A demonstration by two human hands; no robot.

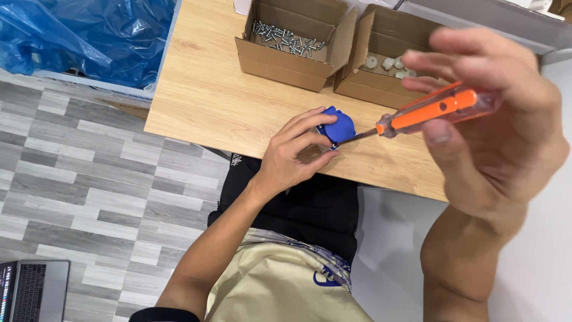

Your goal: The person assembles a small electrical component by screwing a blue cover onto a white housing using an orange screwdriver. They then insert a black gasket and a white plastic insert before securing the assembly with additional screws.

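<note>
Head view: the left hand [292,156] lies on the wooden counter [202,95] close to its near edge, fingers curled around a small blue plastic part [337,124]. The thumb and forefinger pinch its lower side while the other fingers press over the top, so the part is pinned flat against the wood and cannot turn.

The right hand [488,119] is raised nearer the camera and closed around a screwdriver [426,113] with a clear orange handle. The fingers wrap over the handle's top and the thumb lies under it, a grip suited to twisting. The metal shaft slants down and left, and its tip meets the blue part at the edge just beside the left thumb; whether it sits in a screw head is too small to tell.

Along the far edge of the counter stand two open cardboard boxes, side by side and touching. The left box [295,36] holds a loose heap of silvery screws [286,37]. The right box [381,59] holds pale, roundish small pieces [387,62], partly hidden behind the right hand. Both sit within arm's reach of the work.

Off the counter's left edge, a blue plastic sheet [89,36] is bunched up, and a laptop [33,291] rests on the grey plank floor [107,179] at the lower left corner of the view.
</note>
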